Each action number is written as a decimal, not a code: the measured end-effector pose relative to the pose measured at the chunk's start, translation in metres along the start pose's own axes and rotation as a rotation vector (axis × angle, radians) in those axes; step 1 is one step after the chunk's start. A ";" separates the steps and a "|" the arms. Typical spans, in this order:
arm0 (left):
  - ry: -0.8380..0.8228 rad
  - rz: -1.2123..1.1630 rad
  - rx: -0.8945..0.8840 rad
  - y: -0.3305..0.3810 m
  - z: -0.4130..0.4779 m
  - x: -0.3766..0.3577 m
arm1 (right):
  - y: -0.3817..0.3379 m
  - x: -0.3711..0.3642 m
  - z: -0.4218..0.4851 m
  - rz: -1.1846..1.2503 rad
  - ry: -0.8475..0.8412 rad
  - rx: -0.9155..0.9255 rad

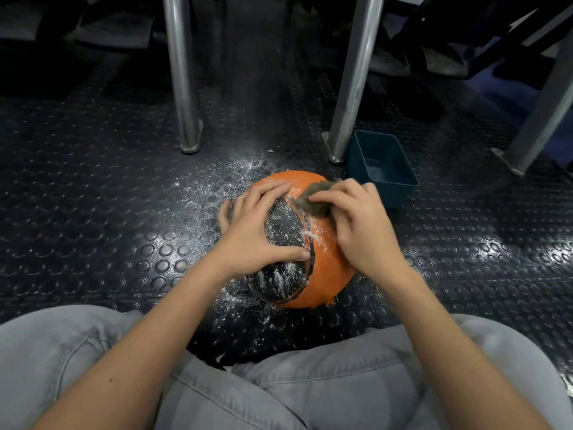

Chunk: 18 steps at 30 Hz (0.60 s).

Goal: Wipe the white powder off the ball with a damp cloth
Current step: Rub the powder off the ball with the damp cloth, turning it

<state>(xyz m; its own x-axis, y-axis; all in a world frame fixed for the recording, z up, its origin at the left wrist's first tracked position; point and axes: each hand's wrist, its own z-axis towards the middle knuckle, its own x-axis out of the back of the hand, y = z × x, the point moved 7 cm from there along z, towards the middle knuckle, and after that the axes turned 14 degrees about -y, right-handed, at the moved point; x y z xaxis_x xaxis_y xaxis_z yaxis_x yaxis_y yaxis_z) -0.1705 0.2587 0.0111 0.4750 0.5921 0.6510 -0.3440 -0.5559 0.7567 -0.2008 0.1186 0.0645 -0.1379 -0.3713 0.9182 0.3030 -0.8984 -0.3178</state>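
Orange ball [328,268] sits on the bumpy black floor [124,212], with metal legs [181,72] behind it and a blue tub [400,187] close on its right. Open floor lies on its left. The left grip [248,231] rests spread flat on the ball. The right grip [359,225] pinches a grey cloth [316,197] against the ball's top, by the white powder [285,274].

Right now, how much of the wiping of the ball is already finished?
Done: the upper orange part of the ball looks mostly clean. In hand: the left hand steadies it while the right hand presses the cloth near the top. Left: white powder on the black panels and along the seam.
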 end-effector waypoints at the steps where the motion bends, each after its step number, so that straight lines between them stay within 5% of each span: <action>1: -0.003 -0.010 0.010 0.000 0.001 0.001 | 0.014 0.000 0.002 0.043 -0.009 -0.060; 6: 0.011 -0.001 0.048 0.002 0.005 0.002 | 0.054 0.001 -0.004 0.142 0.057 -0.358; 12: 0.056 -0.029 0.063 -0.009 0.003 0.007 | -0.028 -0.015 -0.013 -0.040 0.098 0.007; 18: 0.008 -0.027 0.073 -0.001 0.006 0.006 | 0.045 -0.004 -0.011 0.169 0.126 -0.394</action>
<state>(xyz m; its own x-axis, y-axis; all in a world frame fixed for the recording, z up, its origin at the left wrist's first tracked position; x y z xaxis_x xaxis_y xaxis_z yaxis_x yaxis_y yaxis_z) -0.1618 0.2595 0.0136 0.4766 0.6122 0.6310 -0.2713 -0.5803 0.7679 -0.1968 0.0765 0.0442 -0.2386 -0.5241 0.8175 -0.0479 -0.8345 -0.5490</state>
